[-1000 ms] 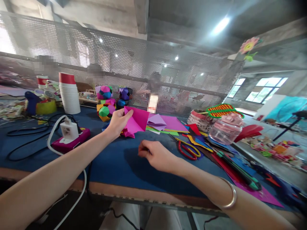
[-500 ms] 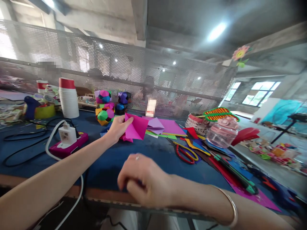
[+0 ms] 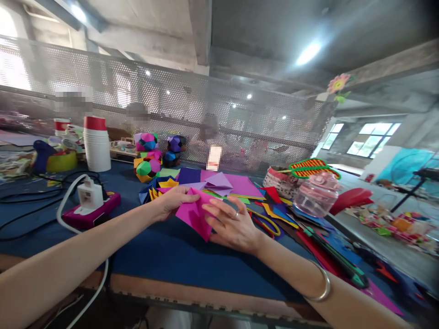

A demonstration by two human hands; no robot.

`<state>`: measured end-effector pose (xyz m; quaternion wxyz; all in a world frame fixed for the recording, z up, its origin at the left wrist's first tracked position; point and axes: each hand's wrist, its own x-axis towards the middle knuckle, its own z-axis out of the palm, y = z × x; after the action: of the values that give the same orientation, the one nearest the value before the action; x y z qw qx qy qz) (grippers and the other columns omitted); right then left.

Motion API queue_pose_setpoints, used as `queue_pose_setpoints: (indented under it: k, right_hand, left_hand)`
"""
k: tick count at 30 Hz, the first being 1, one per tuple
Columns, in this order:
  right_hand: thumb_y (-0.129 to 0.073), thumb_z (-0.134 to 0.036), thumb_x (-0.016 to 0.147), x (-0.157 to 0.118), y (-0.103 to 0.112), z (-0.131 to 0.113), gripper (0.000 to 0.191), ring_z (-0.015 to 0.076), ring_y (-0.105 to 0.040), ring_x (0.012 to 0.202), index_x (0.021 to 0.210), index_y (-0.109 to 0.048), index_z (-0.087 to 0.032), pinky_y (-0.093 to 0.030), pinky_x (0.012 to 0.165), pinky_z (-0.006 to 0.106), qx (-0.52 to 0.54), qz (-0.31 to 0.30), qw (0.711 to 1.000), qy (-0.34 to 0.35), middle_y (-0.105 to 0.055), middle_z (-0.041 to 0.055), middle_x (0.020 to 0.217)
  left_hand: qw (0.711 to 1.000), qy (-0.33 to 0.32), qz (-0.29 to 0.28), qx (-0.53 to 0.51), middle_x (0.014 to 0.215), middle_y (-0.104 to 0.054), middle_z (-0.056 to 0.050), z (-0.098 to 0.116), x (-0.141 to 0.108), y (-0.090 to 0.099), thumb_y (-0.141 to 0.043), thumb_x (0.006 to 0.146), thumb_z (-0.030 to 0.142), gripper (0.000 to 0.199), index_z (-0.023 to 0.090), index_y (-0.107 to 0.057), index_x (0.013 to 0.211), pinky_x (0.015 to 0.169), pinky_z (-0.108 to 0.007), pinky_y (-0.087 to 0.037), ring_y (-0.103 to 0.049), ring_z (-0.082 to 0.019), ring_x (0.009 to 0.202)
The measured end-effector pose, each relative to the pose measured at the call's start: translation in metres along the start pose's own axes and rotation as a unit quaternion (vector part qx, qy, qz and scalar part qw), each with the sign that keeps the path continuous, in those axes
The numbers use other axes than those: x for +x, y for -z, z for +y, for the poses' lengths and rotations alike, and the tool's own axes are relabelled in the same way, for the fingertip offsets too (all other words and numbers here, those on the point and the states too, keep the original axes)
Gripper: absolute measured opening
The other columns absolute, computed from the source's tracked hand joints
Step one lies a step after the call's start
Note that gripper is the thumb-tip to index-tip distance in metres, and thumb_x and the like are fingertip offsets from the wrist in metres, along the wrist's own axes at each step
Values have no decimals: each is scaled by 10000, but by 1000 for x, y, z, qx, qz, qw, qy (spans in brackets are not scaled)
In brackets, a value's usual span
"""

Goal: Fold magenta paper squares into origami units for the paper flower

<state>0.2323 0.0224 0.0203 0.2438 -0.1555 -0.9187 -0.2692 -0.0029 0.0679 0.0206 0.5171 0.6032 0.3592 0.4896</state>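
A folded sheet of magenta paper [image 3: 195, 214] is held above the blue table by my left hand [image 3: 173, 201], its thumb pressed on the upper left part. At the paper's right edge is my right hand [image 3: 236, 224], its fingers bent over the front and its thumb low beside the lower corner. A folded lilac paper piece [image 3: 218, 183] lies just behind, on a stack of coloured paper [image 3: 245, 185]. To the left of the stack sit folded yellow paper pieces [image 3: 168, 183]. Scissors [image 3: 270, 225] with yellow and red handles are partly hidden behind my right hand.
On the left stand a purple power strip [image 3: 87, 214] with a white plug, and stacked paper cups [image 3: 97, 145]. Coloured paper balls [image 3: 147, 167] are at the back. A clear bottle [image 3: 317, 195], a woven basket [image 3: 279, 182] and a green-black cutter [image 3: 336, 256] occupy the right.
My right hand has risen from the table's front edge to the magenta paper. My left hand has drawn the paper lower and nearer, and the paper has turned.
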Motion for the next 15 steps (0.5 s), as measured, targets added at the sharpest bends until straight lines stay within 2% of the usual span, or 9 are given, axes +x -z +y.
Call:
queue_pose_setpoints:
  k: [3,5,7,9,11,12,13,14,15]
  right_hand:
    - [-569,-355,990,-2,1,-2,200,269,-586,1244,1044,-669,-191,-354,1137,471,-9,16,999,40,-718,117,1239]
    - [-523,-242,1004,-4,1,0,170,242,-633,1183,979,-673,-167,-410,1106,415,-6,28,997,75,-742,107,1188]
    - [-463,-121,999,-7,2,3,219,224,-671,1116,954,-676,-141,-449,1075,381,0,36,994,104,-749,114,1168]
    - [-425,-80,997,-10,4,4,262,229,-694,1058,948,-680,-117,-472,1058,394,8,39,992,121,-759,136,1119]
    - [-403,-72,1000,-12,5,2,293,223,-707,995,912,-679,-115,-497,1030,399,19,32,991,127,-766,148,1049]
    - [-393,-69,1002,-13,5,1,309,214,-709,956,884,-674,-122,-512,1008,393,25,24,991,126,-766,145,1007]
    - [-388,-68,1004,-14,5,-1,324,202,-708,911,852,-667,-133,-527,978,382,32,15,992,122,-763,135,959]
    - [-385,-71,1006,-14,4,-2,337,187,-703,855,818,-655,-146,-542,939,362,40,4,993,115,-755,117,905]
    - [-385,-79,1011,-15,3,-3,348,171,-691,796,788,-640,-160,-552,895,337,48,-6,993,107,-742,92,849]
  left_hand:
    - [989,52,-123,63,1004,-689,-50,-7,-7,-10,-621,987,319,206,139,-652,1082,710,-317,-597,-679,-153,805]
    - [982,45,-155,102,993,-694,-49,-13,-10,-16,-615,991,327,210,138,-656,1073,716,-320,-598,-683,-153,805]
    - [978,11,-146,147,1052,-689,-62,-18,-12,-20,-633,978,326,235,141,-645,1123,759,-354,-601,-689,-177,867]
    - [973,-42,-108,202,1230,-640,-108,-21,-16,-23,-705,913,287,390,164,-586,1263,864,-430,-582,-660,-252,1066]
    - [957,-108,-70,261,1450,-496,-154,-18,-26,-26,-764,818,210,654,219,-479,1407,1023,-493,-495,-493,-335,1331]
    - [944,-143,-67,289,1515,-438,-141,-15,-32,-28,-755,805,186,670,244,-480,1414,1123,-493,-402,-386,-339,1424]
    - [931,-169,-76,314,1518,-450,-115,-11,-40,-29,-713,838,186,577,260,-523,1378,1165,-471,-348,-375,-322,1437]
    - [918,-191,-93,336,1455,-529,-95,-7,-48,-31,-664,886,215,431,276,-587,1305,1133,-429,-386,-469,-300,1372]
    - [903,-205,-125,355,1295,-654,-71,-4,-56,-32,-626,928,259,291,295,-645,1216,1010,-363,-483,-616,-263,1198]
